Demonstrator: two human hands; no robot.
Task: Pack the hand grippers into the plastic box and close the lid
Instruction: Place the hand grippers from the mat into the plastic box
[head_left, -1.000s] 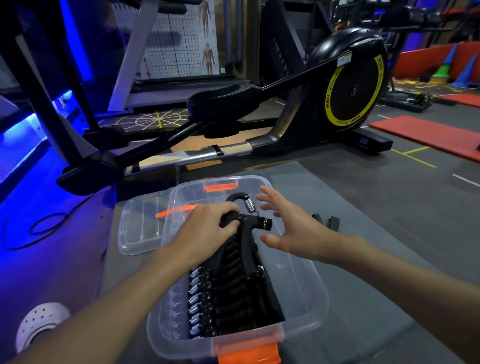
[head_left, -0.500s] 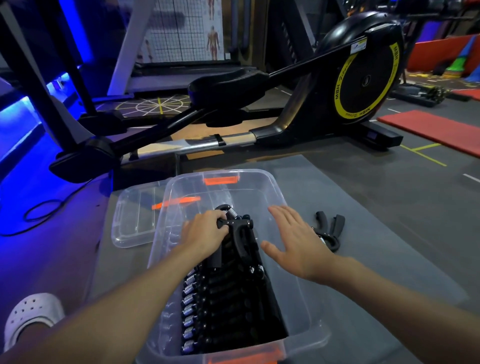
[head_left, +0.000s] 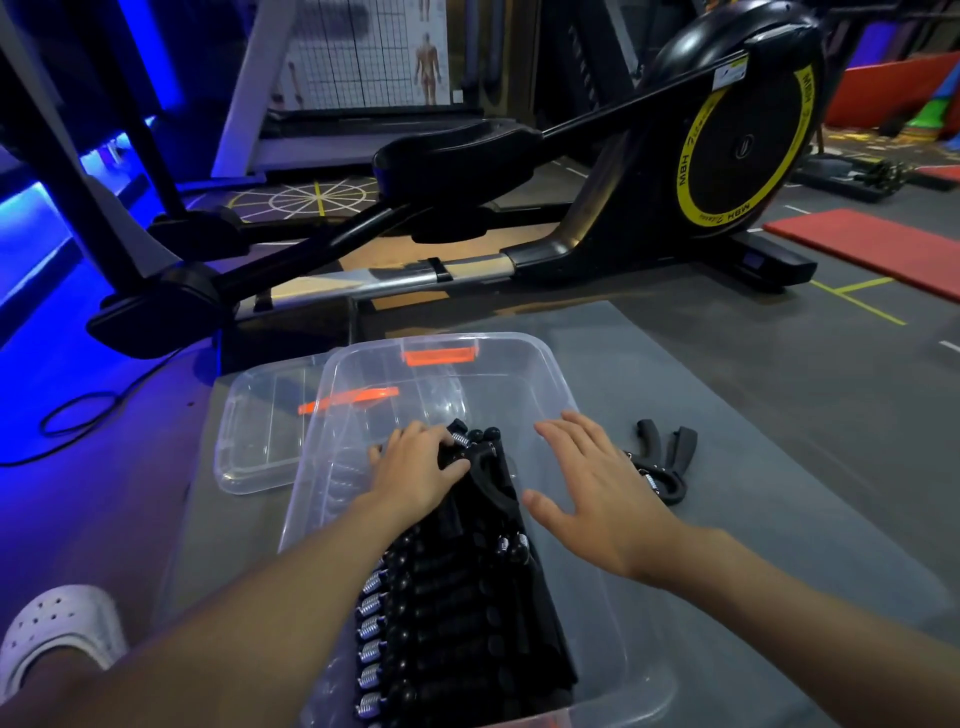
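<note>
**Left hand (head_left: 415, 470) gripping, right hand (head_left: 592, 493) flat**

Left hand curls round the farthest hand gripper (head_left: 488, 467) of the row (head_left: 452, 623) in the plastic box (head_left: 363, 364). Right hand hovers, fingers straight, over its right rim. Loose gripper (head_left: 662, 467) lies beside it on the mat (head_left: 779, 519); lid (head_left: 260, 431) at the mat's left edge.

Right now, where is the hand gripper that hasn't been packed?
In the head view, the loose hand gripper lies on the grey mat, just right of the plastic box and beside the right hand.
</note>
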